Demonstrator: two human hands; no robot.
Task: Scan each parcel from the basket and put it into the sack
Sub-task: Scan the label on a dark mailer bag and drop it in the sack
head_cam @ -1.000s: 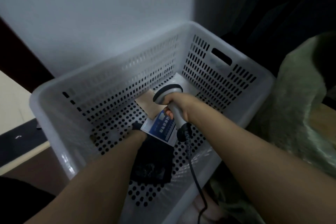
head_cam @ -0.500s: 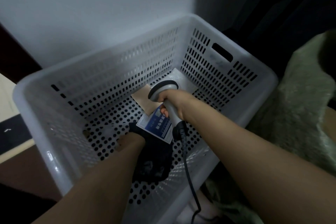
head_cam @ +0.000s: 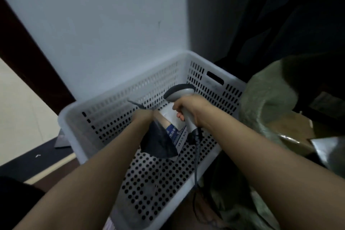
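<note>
Left hand (head_cam: pixel 142 117) grips the top of one dark parcel (head_cam: pixel 158 144), held up inside the one white basket (head_cam: pixel 69 117), centre frame. Right hand (head_cam: pixel 191 109) is wrapped round one grey scanner (head_cam: pixel 180 91), touching the parcel's blue-white label (head_cam: pixel 177 134). Its cable (head_cam: pixel 197 157) drops over the lower-right rim. One pale parcel (head_cam: pixel 167 113) sits behind, half hidden. One green sack (head_cam: pixel 265 99) is at right.

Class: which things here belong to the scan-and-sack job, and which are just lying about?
Job: basket, dark parcel in the left hand, scanner in the right hand, green sack.
Lying about: brown cardboard beside the sack, grey sheet left of the basket.
</note>
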